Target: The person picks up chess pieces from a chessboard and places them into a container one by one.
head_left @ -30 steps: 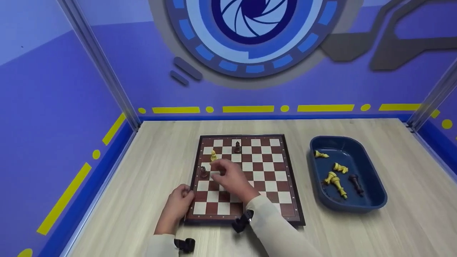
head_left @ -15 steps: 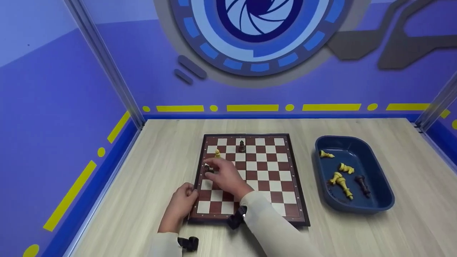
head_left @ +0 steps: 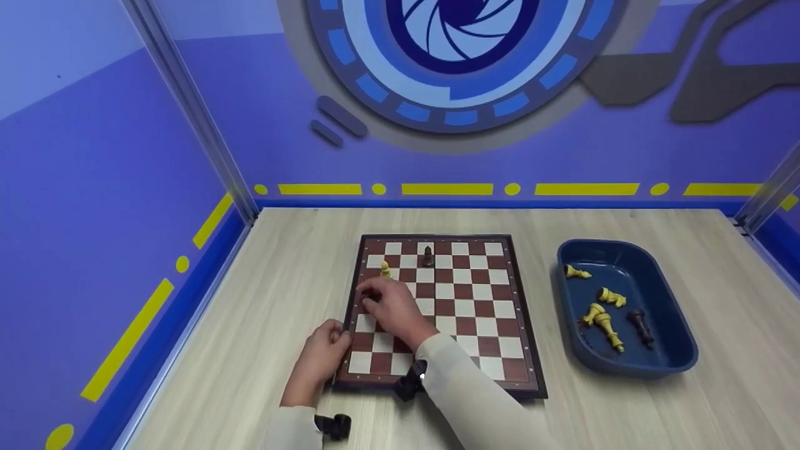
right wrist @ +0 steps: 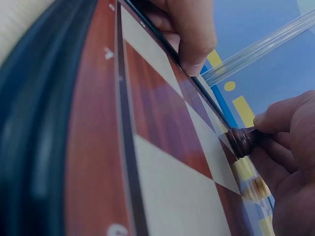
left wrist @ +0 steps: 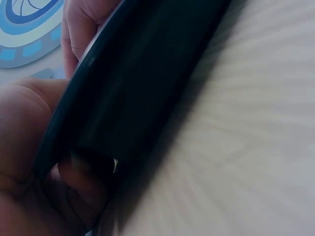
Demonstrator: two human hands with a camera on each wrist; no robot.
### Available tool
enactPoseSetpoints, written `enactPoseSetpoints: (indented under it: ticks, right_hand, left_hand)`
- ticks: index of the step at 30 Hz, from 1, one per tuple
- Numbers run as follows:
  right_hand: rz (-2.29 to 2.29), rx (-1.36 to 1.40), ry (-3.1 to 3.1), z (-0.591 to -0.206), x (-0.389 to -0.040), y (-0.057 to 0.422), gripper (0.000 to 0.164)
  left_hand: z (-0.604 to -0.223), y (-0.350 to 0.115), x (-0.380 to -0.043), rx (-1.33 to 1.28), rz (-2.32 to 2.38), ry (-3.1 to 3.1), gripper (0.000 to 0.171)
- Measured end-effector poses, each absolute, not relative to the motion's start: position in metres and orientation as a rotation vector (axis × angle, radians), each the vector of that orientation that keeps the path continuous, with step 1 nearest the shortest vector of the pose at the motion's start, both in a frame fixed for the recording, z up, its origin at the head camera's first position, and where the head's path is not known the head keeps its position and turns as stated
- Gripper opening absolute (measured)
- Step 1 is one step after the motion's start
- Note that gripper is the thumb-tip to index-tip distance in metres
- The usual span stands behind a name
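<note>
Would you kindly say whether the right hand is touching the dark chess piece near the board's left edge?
Touching; in the right wrist view, the right hand pinches the dark chess piece by its upper part.

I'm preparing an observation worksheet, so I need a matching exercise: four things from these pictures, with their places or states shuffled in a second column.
Things:
1. Dark blue rounded tray
2. Right hand
3. Yellow chess piece just beyond that hand
4. Left hand

Places or states:
A. Upright on the board
B. At the left edge of the brown-and-white chequered chessboard
C. Right of the board
D. Pinching a dark brown chess piece

Pairs: 1-C, 2-D, 3-A, 4-B
</note>
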State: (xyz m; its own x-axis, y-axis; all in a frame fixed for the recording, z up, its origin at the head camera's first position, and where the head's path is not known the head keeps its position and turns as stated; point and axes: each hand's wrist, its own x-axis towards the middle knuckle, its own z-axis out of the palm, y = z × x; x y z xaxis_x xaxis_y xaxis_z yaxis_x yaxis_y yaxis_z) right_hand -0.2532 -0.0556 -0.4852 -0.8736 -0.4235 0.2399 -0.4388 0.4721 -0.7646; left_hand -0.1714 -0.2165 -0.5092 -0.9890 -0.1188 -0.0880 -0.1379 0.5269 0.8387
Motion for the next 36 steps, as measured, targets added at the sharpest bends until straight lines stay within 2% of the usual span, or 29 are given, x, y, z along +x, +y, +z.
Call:
enactPoseSetpoints:
  ticks: [16, 36]
  right_hand:
    - [1.437, 0.760, -2.638, -0.490, -0.253, -0.049, 0.023]
    - [1.468, 0.763, -2.607, -0.474, -0.248, -0.031, 0.023]
  left_hand:
    - [-0.511, -0.213, -0.171, -0.224, 1.454, 2.760, 0.010]
    - [-0.508, -0.215, -0.172, -0.202, 1.433, 2.788, 0.015]
